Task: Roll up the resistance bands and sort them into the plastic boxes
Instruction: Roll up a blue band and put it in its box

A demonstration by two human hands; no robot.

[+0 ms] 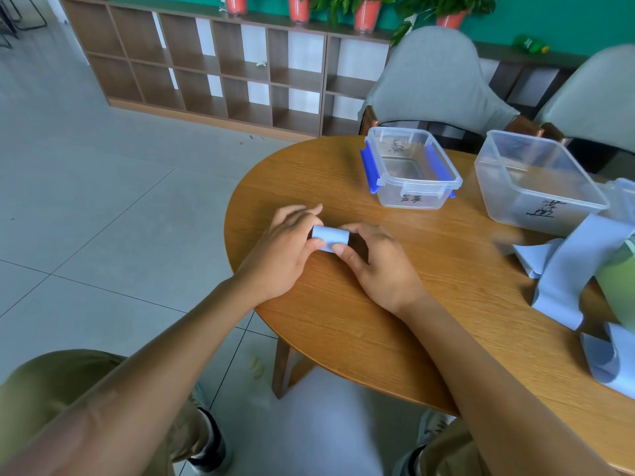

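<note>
While both hands are pinching it, the small pale-blue rolled resistance band [330,238] is sitting just above the round wooden table [395,304], near its left edge. Left hand [287,250] is gripping the roll's left end, thumb on the near face and fingers curled over the top; right hand [379,262] is gripping the right end the same way. Judging by look: thin elastic sheet, very light, soft, and it's likely wanting to spring open, so the hold should be clamping across the outer wrap and loose tail, not just the ends. Surface is probably a bit tacky, not slippery. Clear plastic box with blue clips [410,170] and a larger clear plastic box with a handwritten label [536,183] are standing further back, well apart from the roll, both looking empty. Loose pale-blue bands [567,269] are lying in a heap at the right edge, with something green partly out of view.
</note>
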